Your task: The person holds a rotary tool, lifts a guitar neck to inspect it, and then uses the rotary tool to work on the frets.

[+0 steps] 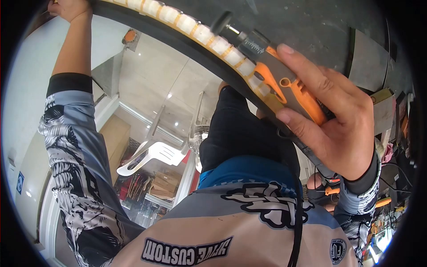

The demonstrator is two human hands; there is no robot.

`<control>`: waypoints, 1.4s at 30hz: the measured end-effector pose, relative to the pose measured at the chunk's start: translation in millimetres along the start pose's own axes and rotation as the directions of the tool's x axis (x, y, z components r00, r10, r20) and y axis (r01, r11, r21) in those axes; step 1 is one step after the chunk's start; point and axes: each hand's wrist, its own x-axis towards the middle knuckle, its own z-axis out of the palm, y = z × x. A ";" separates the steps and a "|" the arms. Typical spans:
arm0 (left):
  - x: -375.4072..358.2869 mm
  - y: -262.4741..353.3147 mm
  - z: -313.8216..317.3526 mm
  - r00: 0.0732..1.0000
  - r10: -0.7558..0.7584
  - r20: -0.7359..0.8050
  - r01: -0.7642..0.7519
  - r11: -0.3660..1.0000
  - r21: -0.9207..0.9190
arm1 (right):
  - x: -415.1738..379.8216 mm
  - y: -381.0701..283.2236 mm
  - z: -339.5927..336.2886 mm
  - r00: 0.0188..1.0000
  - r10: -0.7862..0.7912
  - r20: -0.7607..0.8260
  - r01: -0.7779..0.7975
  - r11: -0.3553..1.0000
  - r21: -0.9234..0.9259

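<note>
In my right hand (pixel 344 111) is a grey and orange rotary tool (pixel 293 84), with my index finger stretched along its body and my thumb below. A dark round pad (pixel 221 23) sits on its thin metal shaft, overlapping a curved strip (pixel 187 24) in this view. The strip has a black edge and a row of whitish segments with yellowish borders, bending from the top left down to the right. At its upper left end, my left hand (pixel 73 9) is closed on the strip, partly cut off by the picture's edge.
Below the strip is a white plastic chair (pixel 164 153) on the tiled floor. Cardboard boxes (pixel 164 184) lie behind glass. At right are a grey panel (pixel 367 58), black cables (pixel 396 178) and cluttered tools. Another person's knee (pixel 315 182) shows at lower right.
</note>
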 end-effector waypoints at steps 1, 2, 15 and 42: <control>-0.1 -0.4 0.8 1.000 0.008 0.009 -0.008 1.000 0.024 | -0.3 -0.3 0.2 1.000 0.000 -0.003 0.000 1.000 0.008; 0.1 -1.8 1.1 1.000 0.015 0.019 -0.016 0.999 0.047 | -0.5 -0.6 0.5 1.000 0.001 -0.006 -0.001 1.000 0.015; 0.8 -6.4 4.9 0.992 0.118 0.047 -0.124 0.980 0.153 | -7.6 -1.6 3.7 0.999 0.013 -0.051 -0.014 1.000 -0.022; 2.3 -9.8 8.5 0.972 0.231 0.054 -0.237 0.938 0.255 | -10.1 8.3 -9.5 0.994 -0.076 -0.078 0.081 0.995 0.051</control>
